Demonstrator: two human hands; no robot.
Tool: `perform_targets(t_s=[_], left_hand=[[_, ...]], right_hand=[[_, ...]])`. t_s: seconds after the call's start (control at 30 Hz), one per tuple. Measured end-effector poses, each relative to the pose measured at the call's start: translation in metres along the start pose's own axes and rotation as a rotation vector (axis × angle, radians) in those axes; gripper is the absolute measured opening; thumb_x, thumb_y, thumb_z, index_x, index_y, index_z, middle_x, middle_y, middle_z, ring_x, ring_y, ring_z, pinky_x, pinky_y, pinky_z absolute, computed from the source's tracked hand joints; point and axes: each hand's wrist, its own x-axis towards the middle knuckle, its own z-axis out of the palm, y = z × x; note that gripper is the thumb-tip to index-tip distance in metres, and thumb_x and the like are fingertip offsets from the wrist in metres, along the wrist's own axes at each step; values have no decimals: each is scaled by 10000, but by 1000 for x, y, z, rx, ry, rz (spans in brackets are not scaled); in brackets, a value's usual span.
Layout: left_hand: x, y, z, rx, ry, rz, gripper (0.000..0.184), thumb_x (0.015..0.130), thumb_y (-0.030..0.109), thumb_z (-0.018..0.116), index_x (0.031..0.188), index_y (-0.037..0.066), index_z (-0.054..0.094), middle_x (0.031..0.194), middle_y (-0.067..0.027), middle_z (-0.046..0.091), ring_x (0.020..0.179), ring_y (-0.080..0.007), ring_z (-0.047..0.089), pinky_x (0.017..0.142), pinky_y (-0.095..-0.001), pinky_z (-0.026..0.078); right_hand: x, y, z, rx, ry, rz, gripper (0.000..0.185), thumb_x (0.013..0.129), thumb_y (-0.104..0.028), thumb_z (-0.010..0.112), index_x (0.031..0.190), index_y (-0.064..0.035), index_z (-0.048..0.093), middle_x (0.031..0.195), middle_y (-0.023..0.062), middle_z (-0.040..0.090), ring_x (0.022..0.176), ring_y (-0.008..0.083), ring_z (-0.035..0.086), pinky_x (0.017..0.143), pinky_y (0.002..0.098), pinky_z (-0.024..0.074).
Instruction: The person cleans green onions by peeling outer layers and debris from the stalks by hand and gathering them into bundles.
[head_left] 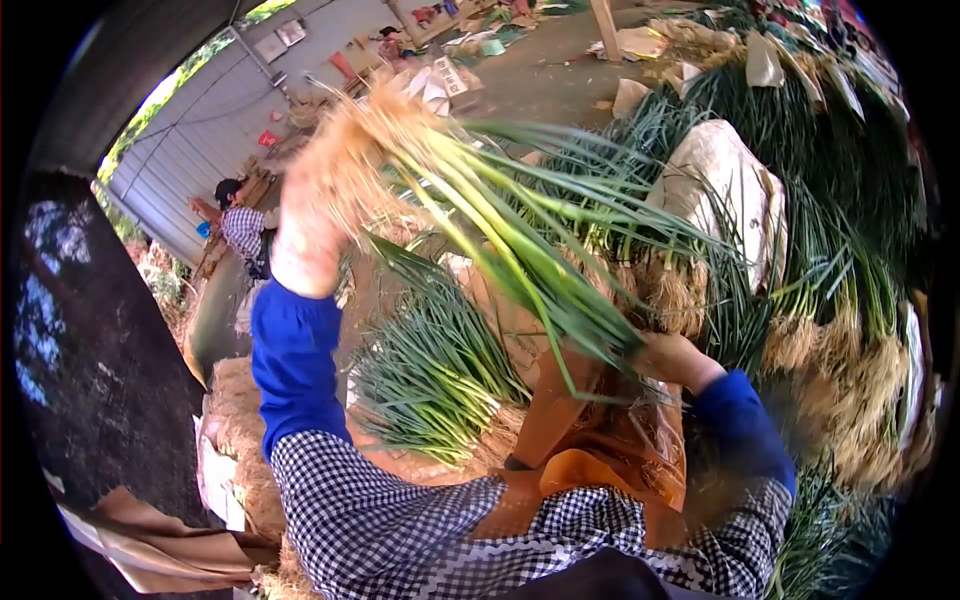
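A bunch of green onions (pixel 500 230) is held up across the view, its tan roots at the upper left and its leaves toward the lower right. My left hand (pixel 308 230) is raised at the root end, blurred and partly covered by the roots, so its fingers do not show clearly. My right hand (pixel 672 360) is closed around the leafy end. Below the bunch, a pile of green onions (pixel 440 380) lies in front of me, beside the orange-brown apron (pixel 600 470) over my lap.
Large heaps of green onions (pixel 850 220) with roots showing lie at the right. A pale sack (pixel 715 190) stands among them. At the left, a person in a checked top (pixel 245 230) sits near the corrugated wall (pixel 170 190). A wooden post (pixel 605 28) stands at the top.
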Motion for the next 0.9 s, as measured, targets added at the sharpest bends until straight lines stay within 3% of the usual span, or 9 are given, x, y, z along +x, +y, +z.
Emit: perform_targets(t_s=[0.07,0.17,0.27,0.47,0.57,0.8,0.83,0.87,0.9], left_hand=[[10,20,-17,-96,52,86,382,907,163,421,1258,14,419,1177,-105,519,1036,-221,513,855,-346,459],[24,45,-54,-154,167,183,339,898,147,429,1201,-1,461,1080,-101,541,938,-209,524,786,-330,461],[33,61,-96,-214,277,276,302,889,132,436,1143,-17,504,983,-96,563,839,-197,536,718,-314,463],[10,36,-174,-288,447,336,257,871,101,451,1028,-48,589,788,-87,607,642,-174,559,581,-281,467],[-42,-40,-187,-133,572,165,245,873,110,470,1016,-39,601,812,-80,616,672,-167,563,615,-277,467],[-281,-278,-66,406,469,-704,224,893,162,527,1044,12,596,1010,-60,622,892,-157,567,811,-282,464],[-302,-282,-18,99,713,-703,210,896,148,496,1038,49,614,958,-31,627,839,-109,559,702,-233,480],[-339,-309,2,267,534,-966,230,906,152,483,1069,57,614,1017,-27,631,866,-135,581,753,-260,481],[-398,-365,21,462,364,-839,274,930,194,436,1129,85,589,1028,-18,632,860,-190,600,782,-300,485]], right_hand=[[-54,53,37,301,276,-77,288,863,-327,457,976,-130,633,970,152,616,831,339,601,738,394,488],[-105,112,64,-126,-14,428,295,822,-336,550,864,-67,664,843,161,646,846,349,605,751,419,478],[-148,191,128,-67,209,322,376,809,-384,519,891,-46,659,910,204,631,904,371,586,799,434,463],[-161,135,88,219,220,487,345,862,-319,528,964,-4,627,908,220,628,886,375,594,775,401,459],[-171,129,97,153,329,240,297,876,-257,538,981,10,616,901,215,632,875,354,605,761,364,458],[-199,92,128,477,249,526,298,877,-257,552,990,10,618,848,53,631,786,148,551,739,292,440],[-197,88,120,693,122,691,303,875,-260,556,994,12,618,841,22,616,777,133,529,732,286,435],[-209,103,144,843,151,747,304,873,-259,558,991,13,620,842,16,607,775,131,519,732,279,428],[-222,121,172,989,188,806,304,870,-259,560,989,15,623,843,10,599,774,129,509,733,271,421]])
